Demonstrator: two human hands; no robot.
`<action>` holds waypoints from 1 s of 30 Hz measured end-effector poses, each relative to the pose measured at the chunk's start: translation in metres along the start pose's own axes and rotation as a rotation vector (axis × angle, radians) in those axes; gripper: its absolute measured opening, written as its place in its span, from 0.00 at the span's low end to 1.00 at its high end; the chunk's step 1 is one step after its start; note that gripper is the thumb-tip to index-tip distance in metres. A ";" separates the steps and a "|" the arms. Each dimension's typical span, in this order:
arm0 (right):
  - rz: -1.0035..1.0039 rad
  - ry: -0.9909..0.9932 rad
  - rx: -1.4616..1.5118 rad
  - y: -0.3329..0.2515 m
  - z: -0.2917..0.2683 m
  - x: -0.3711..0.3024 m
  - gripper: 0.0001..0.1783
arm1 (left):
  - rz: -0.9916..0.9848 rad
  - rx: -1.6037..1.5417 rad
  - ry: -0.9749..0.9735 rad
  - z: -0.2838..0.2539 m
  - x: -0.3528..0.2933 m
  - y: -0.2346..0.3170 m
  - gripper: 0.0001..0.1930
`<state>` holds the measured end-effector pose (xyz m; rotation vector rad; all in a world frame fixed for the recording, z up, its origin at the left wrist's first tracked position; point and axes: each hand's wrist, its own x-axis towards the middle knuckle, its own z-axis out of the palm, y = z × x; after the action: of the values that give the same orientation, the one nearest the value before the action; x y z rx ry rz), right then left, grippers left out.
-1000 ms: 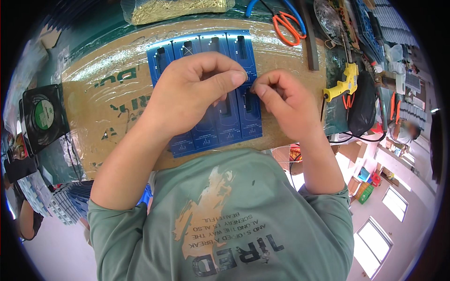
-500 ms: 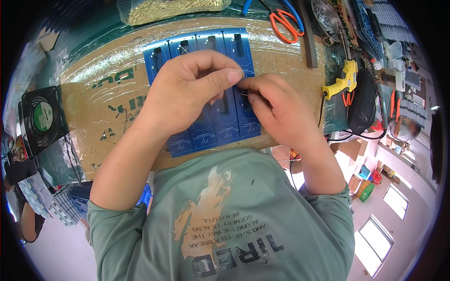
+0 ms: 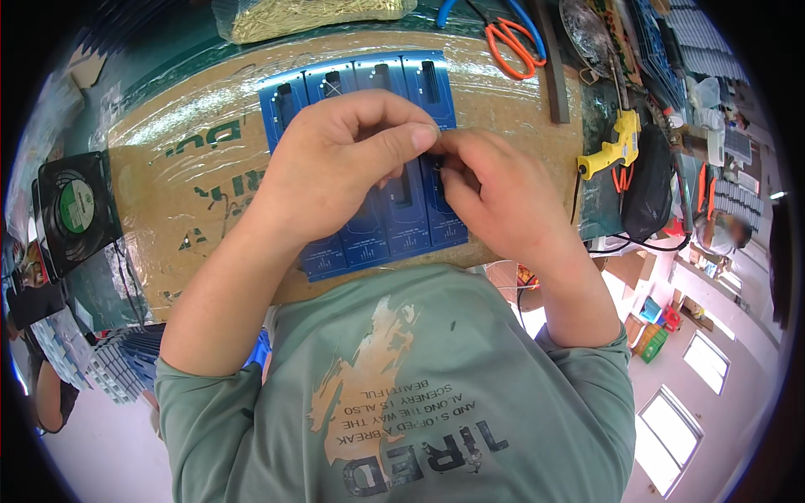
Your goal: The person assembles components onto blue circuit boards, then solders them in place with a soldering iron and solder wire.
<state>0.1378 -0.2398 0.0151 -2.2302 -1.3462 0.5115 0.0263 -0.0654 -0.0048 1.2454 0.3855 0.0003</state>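
My left hand (image 3: 327, 172) and right hand (image 3: 507, 193) hide the middle of the blue circuit boards (image 3: 407, 239) beneath; whether either grip is closed on something, I can't tell. The boards lie on cardboard (image 3: 155, 151), a fan (image 3: 75, 205) left, a yellow gun-shaped tool (image 3: 619, 144) right. A far bag (image 3: 319, 17) is cut off.

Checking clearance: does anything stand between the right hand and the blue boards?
Nothing visible does: the right hand is over the right edge of the blue boards, with the left hand beside it; what lies beneath them is hidden.
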 end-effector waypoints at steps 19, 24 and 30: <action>0.088 -0.015 0.107 -0.002 0.000 0.000 0.09 | -0.005 -0.006 0.002 0.004 -0.001 0.001 0.07; 0.091 0.030 0.119 -0.002 0.003 0.002 0.07 | 0.039 -0.019 0.032 0.001 -0.003 0.001 0.08; 0.050 0.066 -0.034 0.003 0.007 -0.005 0.06 | 0.110 -0.152 0.120 -0.007 0.000 0.018 0.09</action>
<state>0.1338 -0.2436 0.0084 -2.2934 -1.2776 0.4316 0.0282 -0.0532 0.0100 1.1174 0.4132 0.1958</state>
